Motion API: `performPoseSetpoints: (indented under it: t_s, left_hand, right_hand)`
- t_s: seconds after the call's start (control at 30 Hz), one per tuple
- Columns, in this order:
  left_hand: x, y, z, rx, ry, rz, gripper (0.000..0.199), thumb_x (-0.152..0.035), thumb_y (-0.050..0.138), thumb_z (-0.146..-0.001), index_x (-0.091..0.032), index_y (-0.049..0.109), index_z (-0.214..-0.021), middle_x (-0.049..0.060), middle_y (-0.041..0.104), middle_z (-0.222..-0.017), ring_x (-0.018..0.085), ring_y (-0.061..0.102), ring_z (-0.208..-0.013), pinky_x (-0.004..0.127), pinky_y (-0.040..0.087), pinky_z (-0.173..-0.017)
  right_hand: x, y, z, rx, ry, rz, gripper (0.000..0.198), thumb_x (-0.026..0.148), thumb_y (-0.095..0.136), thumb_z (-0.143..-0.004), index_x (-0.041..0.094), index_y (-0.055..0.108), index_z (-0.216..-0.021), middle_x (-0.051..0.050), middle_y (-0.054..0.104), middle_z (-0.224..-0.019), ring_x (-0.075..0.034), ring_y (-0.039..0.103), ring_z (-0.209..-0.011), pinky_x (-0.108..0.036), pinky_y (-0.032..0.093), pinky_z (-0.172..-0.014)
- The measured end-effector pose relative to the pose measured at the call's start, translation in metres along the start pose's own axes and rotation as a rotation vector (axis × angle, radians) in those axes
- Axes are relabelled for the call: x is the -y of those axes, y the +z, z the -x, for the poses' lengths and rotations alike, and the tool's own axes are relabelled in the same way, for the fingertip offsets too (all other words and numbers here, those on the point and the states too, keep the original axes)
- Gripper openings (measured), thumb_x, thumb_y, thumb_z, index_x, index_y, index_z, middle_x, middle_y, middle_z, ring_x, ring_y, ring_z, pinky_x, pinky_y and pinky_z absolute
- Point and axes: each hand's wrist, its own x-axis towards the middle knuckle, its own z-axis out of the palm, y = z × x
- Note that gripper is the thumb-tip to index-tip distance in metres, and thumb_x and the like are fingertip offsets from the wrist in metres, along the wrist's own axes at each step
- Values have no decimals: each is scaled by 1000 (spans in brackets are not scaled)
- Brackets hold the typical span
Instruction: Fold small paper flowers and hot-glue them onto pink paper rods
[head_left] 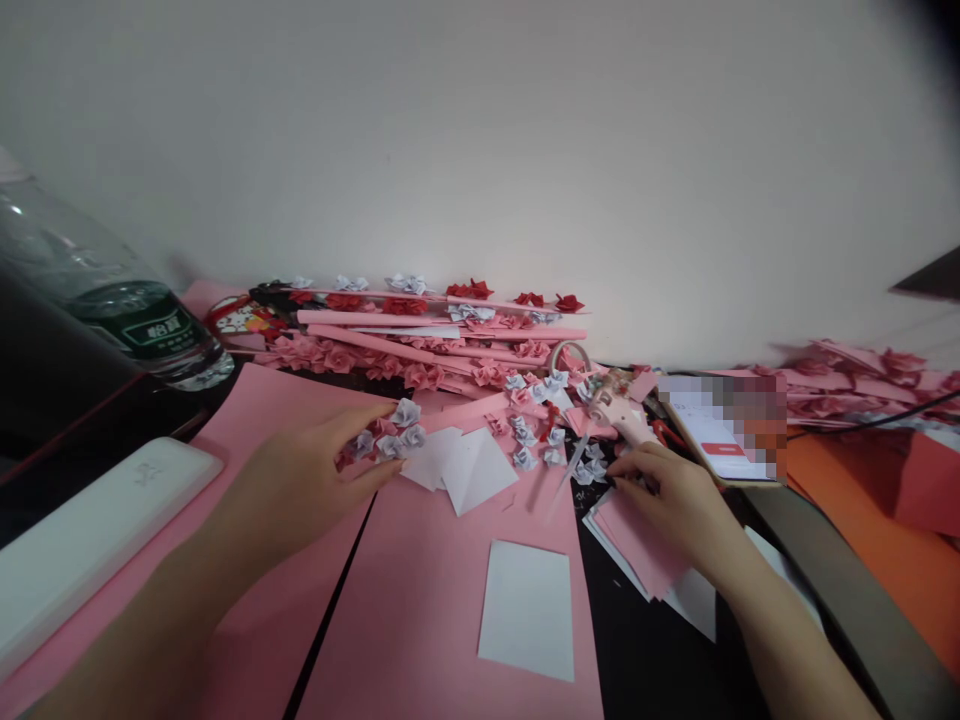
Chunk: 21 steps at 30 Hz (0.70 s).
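My left hand (304, 475) curves around a small cluster of white and pink folded paper flowers (390, 437), thumb and fingers on either side of it. Just right of it lie white creased paper squares (476, 468) on a pink sheet (420, 600). My right hand (671, 490) has its fingers drawn together beside white paper flowers (589, 466). Whether its fingertips hold one is not clear. Under that hand is a stack of pink and white paper squares (637, 540). A single white paper square (526, 610) lies nearer me.
Pink paper rolls (375, 342) and red paper flowers (469, 290) line the wall. A water bottle (142, 315) and a long white case (112, 530) are at left. Right are a phone (724, 440), a tape roll (570, 357) and orange paper (855, 510).
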Motion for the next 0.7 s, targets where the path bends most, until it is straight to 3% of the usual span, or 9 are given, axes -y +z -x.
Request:
performPoseSetpoints:
  t_s: [0.33, 0.7]
  left_hand:
    - [-12, -10, -2, 77, -56, 33, 45, -40, 54, -79, -25, 51, -121, 4, 63, -118, 25, 61, -100, 36, 48, -82]
    - [-17, -12, 1, 124, -75, 11, 45, -41, 51, -80, -27, 49, -123, 3, 61, -122, 24, 60, -104, 32, 48, -83]
  right_hand:
    - [3, 0, 1, -59, 7, 17, 13, 20, 54, -76, 20, 66, -79, -5, 61, -72, -17, 56, -59, -28, 43, -49]
    - [8, 11, 1, -83, 73, 12, 12, 22, 52, -77, 19, 64, -74, -5, 61, -76, -19, 60, -68, -31, 46, -61]
